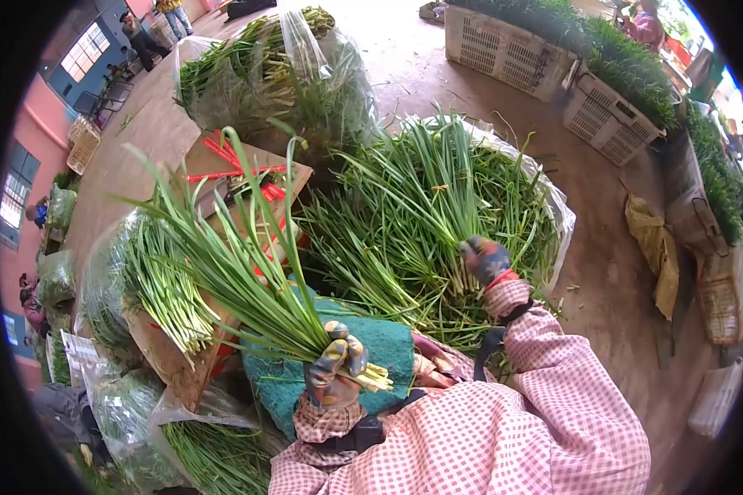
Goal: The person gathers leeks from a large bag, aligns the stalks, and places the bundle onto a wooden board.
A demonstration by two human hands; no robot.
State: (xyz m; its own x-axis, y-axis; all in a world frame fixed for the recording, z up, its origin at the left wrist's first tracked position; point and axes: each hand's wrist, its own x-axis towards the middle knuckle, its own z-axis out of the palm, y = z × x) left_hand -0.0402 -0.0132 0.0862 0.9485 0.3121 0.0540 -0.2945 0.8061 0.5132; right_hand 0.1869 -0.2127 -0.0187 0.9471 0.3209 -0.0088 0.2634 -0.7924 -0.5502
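My left hand [336, 365], in a patterned glove, is closed around the pale stalk ends of a bunch of garlic chives [260, 309]. Their long green leaves fan up and to the left over a low board [173, 351]. My right hand [485, 257], gloved too, is closed on the lower stalks of some garlic chives [442, 186] at the right of a large heap [371, 239]; their leaves point upward. The heap lies in an open clear plastic bag [563, 219]. A teal cloth [376, 330] covers my lap beneath the left hand.
On the board rest a second chive bunch [169, 293] and red strips [223, 148]. Bagged greens [281, 82] stand ahead, with more bags at left. Crates of greens [512, 49] line the right side, near a yellowish sack [654, 252]. Other people [140, 37] are in the background.
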